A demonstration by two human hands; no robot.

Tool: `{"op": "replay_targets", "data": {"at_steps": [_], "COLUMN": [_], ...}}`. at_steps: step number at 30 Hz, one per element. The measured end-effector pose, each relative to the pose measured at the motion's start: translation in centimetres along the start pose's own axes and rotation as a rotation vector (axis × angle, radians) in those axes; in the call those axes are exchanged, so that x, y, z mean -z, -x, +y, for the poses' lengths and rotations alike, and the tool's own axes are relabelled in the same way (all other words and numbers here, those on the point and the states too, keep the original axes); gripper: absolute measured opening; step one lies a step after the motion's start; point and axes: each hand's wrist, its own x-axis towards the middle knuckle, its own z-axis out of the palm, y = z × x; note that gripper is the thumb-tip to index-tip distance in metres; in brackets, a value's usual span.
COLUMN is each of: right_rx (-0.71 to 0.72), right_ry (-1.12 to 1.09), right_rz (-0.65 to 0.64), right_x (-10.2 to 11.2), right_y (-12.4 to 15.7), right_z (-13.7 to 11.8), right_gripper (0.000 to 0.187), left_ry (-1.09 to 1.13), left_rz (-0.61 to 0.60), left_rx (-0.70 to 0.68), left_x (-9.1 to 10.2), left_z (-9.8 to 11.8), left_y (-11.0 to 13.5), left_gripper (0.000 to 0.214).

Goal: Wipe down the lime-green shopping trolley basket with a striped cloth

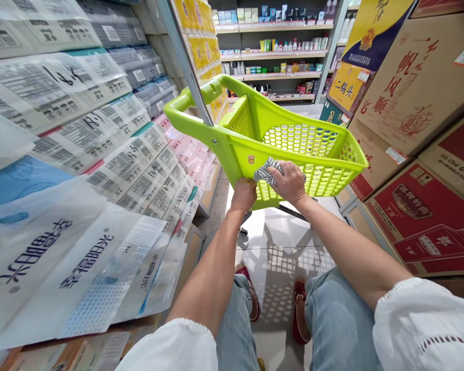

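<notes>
Lime-green plastic shopping cart (263,148), parked side-on in a store aisle, handle (195,100) to the left and basket end to the right. Looks turned that way to bring the near side panel within easy reach of both hands. Right hand (289,181) clenched around a bunched zebra-striped cloth (266,172), up against that panel just beside a small sticker (251,159); probably balled up for a decent pad under the fingers. Left hand (244,195) curled in near the cart's lower edge, close to the cloth, seemingly to steady things. Can't see those fingertips, so can't tell whether hooked on or only braced. Makes sense with a caster (243,232) under the cart, tbh. Red shoes (300,335) planted apart on the cart's near side, likely for balance. Left of the cart, plastic-wrapped packs (81,72) in stacks, handwritten numbers facing out, presumably for quick price-reading. Right of the cart, red carton (429,216) and tan carton (417,87), piled high, maybe to save floor space. Beyond the cart, shelves (282,53) of bottles and tubs in rows, seemingly for easy picking.
</notes>
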Motion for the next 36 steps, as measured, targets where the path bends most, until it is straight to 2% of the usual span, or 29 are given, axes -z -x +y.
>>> {"op": "replay_targets", "data": {"at_steps": [3, 8, 12, 15, 18, 23, 26, 30, 36], "right_rx": [-0.035, 0.108, 0.145, 0.093, -0.022, -0.102, -0.1, -0.073, -0.01], "right_ry": [0.011, -0.01, -0.027, -0.034, -0.023, -0.003, 0.014, 0.031, -0.001], "right_rz": [0.019, -0.2, -0.313, -0.278, -0.155, 0.024, 0.061, 0.025, -0.165], "right_x": [0.2, -1.8, -2.4, -1.7, -0.3, 1.7, 1.6, -0.2, -2.8], "right_y": [-0.2, 2.8, 4.2, 3.7, 2.5, 0.5, -0.1, 0.4, 3.7], "right_z": [-0.6, -2.0, -2.5, -1.9, -0.7, 1.2, 1.6, 1.7, 1.1], "right_gripper": [0.038, 0.032, 0.031, 0.033, 0.037, 0.038, 0.039, 0.037, 0.033], "left_ry": [-0.011, -0.065, -0.115, -0.092, -0.053, -0.065, -0.05, 0.029, 0.062], "left_rz": [0.01, -0.006, 0.03, 0.045, 0.048, 0.022, 0.025, 0.043, 0.003], "left_rx": [-0.016, -0.001, 0.027, -0.011, -0.05, 0.039, 0.102, 0.108, 0.094], "left_x": [0.3, 0.9, 1.6, 1.7, 1.1, -1.1, -2.0, -2.3, -2.1], "left_z": [-0.4, -0.5, 0.6, 2.0, 3.3, 4.5, 4.6, 4.1, 3.5], "left_y": [0.3, 0.9, 1.6, 1.5, 0.6, -1.5, -2.3, -2.9, -2.9], "left_gripper": [0.032, 0.031, 0.03, 0.029, 0.031, 0.029, 0.028, 0.029, 0.024]}}
